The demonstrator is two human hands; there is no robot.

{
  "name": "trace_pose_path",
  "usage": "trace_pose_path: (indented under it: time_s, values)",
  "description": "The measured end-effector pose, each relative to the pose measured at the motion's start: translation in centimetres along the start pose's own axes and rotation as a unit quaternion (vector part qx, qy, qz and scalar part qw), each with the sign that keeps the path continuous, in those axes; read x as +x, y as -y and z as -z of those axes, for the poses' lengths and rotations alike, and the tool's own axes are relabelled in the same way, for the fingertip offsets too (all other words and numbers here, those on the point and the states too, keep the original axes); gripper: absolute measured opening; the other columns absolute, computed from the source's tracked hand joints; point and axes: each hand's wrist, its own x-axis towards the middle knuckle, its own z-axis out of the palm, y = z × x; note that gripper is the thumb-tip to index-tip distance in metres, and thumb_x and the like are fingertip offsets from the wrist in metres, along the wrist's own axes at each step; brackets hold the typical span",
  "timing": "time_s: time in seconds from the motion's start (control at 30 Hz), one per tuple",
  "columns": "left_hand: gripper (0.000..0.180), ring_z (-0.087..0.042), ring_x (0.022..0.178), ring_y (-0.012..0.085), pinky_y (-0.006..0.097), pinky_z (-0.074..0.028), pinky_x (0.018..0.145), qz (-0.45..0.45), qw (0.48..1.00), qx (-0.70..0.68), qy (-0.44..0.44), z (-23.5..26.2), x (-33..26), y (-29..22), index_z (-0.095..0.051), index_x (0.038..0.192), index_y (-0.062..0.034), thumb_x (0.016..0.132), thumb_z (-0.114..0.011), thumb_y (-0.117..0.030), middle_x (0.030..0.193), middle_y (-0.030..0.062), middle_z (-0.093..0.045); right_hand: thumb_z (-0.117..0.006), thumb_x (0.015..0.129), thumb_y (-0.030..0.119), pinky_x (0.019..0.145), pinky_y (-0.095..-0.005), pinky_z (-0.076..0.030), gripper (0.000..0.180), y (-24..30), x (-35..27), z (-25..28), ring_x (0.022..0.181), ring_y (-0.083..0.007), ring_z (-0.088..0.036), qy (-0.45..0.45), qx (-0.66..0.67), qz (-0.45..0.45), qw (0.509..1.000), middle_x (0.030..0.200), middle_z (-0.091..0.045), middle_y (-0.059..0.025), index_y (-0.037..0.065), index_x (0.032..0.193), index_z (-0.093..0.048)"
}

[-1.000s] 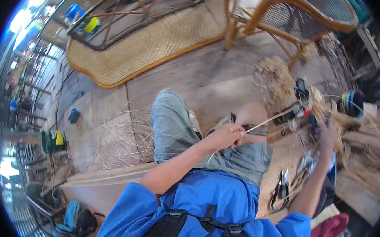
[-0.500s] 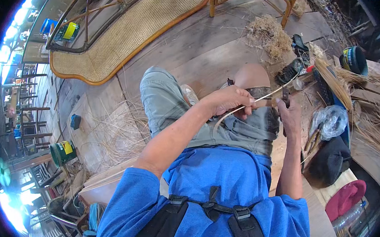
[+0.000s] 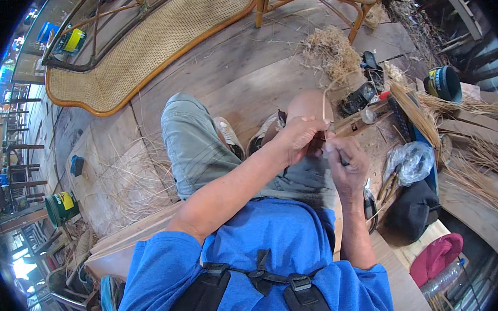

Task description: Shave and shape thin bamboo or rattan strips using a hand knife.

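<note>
A pale, thin rattan strip (image 3: 324, 106) rises in a curve from my hands above my right knee. My left hand (image 3: 301, 139) is closed, pinching the strip between thumb and fingers. Close beside it, my right hand (image 3: 347, 165) has thumb and fingertips pressed together on the strip's lower part. Something grey shows faintly within the curled right fingers, too unclear to name. A wooden piece with a dark slot (image 3: 352, 127) lies just past my right hand.
Shavings (image 3: 331, 48) lie ahead, near a cane-woven panel (image 3: 153, 39) with a rattan frame. To the right are a split-fibre bundle (image 3: 416, 115), a clear plastic bag (image 3: 413, 162), a black cap (image 3: 410, 210) and scissors (image 3: 370, 207). Loose strands (image 3: 135, 168) spread at left.
My right hand has moved left, from the dark tool it held to the strip beside my left hand. The strip, earlier slanting across my lap, now points up and away. The view has shifted.
</note>
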Motion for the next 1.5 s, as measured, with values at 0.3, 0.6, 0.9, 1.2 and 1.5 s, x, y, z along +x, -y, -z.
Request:
trace_pose_path:
  time_s: [0.3,0.6,0.9,1.2,1.5]
  values:
    - [0.018,-0.059,0.067,0.0139,0.028,-0.046,0.057,-0.014,0.992,-0.125,0.018,0.6,-0.5,2.3,-0.059,0.089,-0.011,0.086,-0.061,-0.029,0.081,0.0007,-0.063,-0.062,0.083,0.012,0.047,-0.0219,-0.037,0.012,-3.0,1.6,1.2,0.05,-0.0082,-0.048,-0.202,0.383,-0.325,0.841,0.058,-0.05,0.0014,0.006,0.074,-0.057]
    - [0.017,-0.054,0.055,0.0113,0.025,-0.044,0.048,-0.005,1.0,0.021,0.012,2.1,-0.5,1.4,-0.056,0.088,-0.0094,0.089,-0.057,-0.026,0.067,-0.0005,-0.057,-0.057,0.086,0.025,0.051,-0.0232,-0.038,0.021,-5.3,0.7,3.3,0.056,-0.0076,-0.049,-0.111,0.262,-0.345,0.895,0.063,-0.053,-0.0005,0.005,0.078,-0.057]
    - [0.03,-0.048,0.048,0.0084,0.024,-0.037,0.045,-0.098,0.887,0.437,-0.114,2.6,-2.1,1.3,-0.06,0.071,-0.0012,0.084,-0.053,-0.027,0.058,0.0029,-0.057,-0.049,0.087,0.03,0.073,-0.0437,-0.046,0.033,-3.8,1.0,1.6,0.085,-0.0388,-0.059,0.14,-0.115,-0.194,0.964,0.088,-0.061,-0.023,0.001,0.098,-0.058]
    - [0.037,-0.046,0.05,0.0104,0.028,-0.036,0.046,-0.196,0.724,0.646,-0.142,4.1,-5.3,2.5,-0.053,0.072,0.0032,0.089,-0.05,-0.029,0.053,0.0015,-0.05,-0.044,0.09,0.033,0.071,-0.0494,-0.045,0.034,-5.3,1.0,-0.3,0.082,-0.0438,-0.057,0.151,-0.15,-0.262,0.941,0.083,-0.059,-0.0286,0.0,0.094,-0.049]
    - [0.032,-0.057,0.06,0.0323,0.039,-0.042,0.056,-0.142,0.825,0.528,-0.144,3.0,-0.9,1.7,-0.056,0.075,0.0032,0.087,-0.048,-0.025,0.062,0.022,-0.054,-0.045,0.09,0.033,0.065,-0.0489,-0.046,0.033,-3.1,0.5,-1.5,0.077,-0.0417,-0.058,0.14,-0.174,-0.175,0.959,0.084,-0.06,-0.0253,0.0,0.091,-0.049]
